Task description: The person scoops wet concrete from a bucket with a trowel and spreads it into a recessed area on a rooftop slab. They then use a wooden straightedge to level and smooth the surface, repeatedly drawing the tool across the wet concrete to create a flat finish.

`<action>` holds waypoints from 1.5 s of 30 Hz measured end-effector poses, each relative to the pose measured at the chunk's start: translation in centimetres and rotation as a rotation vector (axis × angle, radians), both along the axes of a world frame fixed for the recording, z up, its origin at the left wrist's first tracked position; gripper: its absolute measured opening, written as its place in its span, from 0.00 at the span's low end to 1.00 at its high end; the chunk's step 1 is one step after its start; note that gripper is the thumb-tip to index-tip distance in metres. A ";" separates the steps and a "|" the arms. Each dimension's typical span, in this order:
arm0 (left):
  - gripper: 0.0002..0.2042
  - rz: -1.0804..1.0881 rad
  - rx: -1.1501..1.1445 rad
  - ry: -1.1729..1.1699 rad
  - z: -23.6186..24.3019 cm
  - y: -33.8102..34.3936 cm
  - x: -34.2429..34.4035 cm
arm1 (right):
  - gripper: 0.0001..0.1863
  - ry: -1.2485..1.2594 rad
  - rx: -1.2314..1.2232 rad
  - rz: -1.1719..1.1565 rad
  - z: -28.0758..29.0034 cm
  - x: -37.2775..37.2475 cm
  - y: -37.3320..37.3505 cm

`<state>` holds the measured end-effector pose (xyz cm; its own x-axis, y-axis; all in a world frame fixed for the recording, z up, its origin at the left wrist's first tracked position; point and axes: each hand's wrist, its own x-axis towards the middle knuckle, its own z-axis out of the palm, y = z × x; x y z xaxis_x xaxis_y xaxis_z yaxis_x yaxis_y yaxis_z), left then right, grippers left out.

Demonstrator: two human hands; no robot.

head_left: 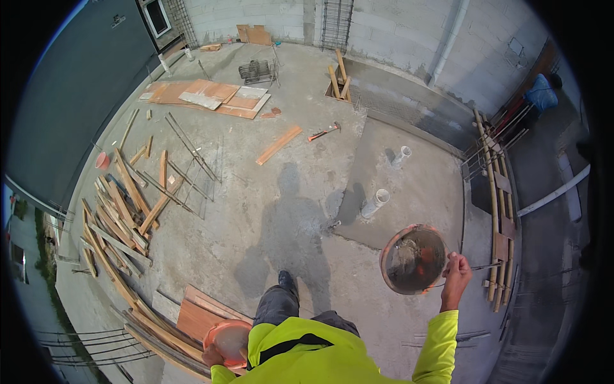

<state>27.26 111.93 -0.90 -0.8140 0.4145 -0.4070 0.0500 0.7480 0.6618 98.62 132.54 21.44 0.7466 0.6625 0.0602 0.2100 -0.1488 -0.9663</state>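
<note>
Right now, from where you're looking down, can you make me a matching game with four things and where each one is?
Things:
1. hammer
2. short white pipes
3. bucket with a dark inside
4. bucket with a pale inside

Places:
A. at the left fingers
B. lying on the concrete floor
C. at the right fingers
D. standing upright

Pairs: 1-B, 2-D, 3-C, 4-A.
</note>
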 end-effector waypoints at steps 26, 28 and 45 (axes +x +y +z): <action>0.20 -0.375 0.357 -0.256 15.2 105.5 9.3 | 0.06 0.359 -0.231 0.016 -17.6 -3.6 81.0; 0.19 -0.434 0.339 -0.362 15.3 113.4 11.3 | 0.05 0.345 -0.233 0.005 -19.7 -2.2 85.6; 0.14 -0.803 0.041 -0.491 1.7 170.1 39.1 | 0.12 0.111 -0.823 -0.067 -48.0 11.9 114.2</action>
<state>66.39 282.01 0.77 -0.0200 0.7986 -0.6015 0.2491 0.5866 0.7706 110.56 246.72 -26.52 0.7593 0.4165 -0.5000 0.0855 -0.8256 -0.5578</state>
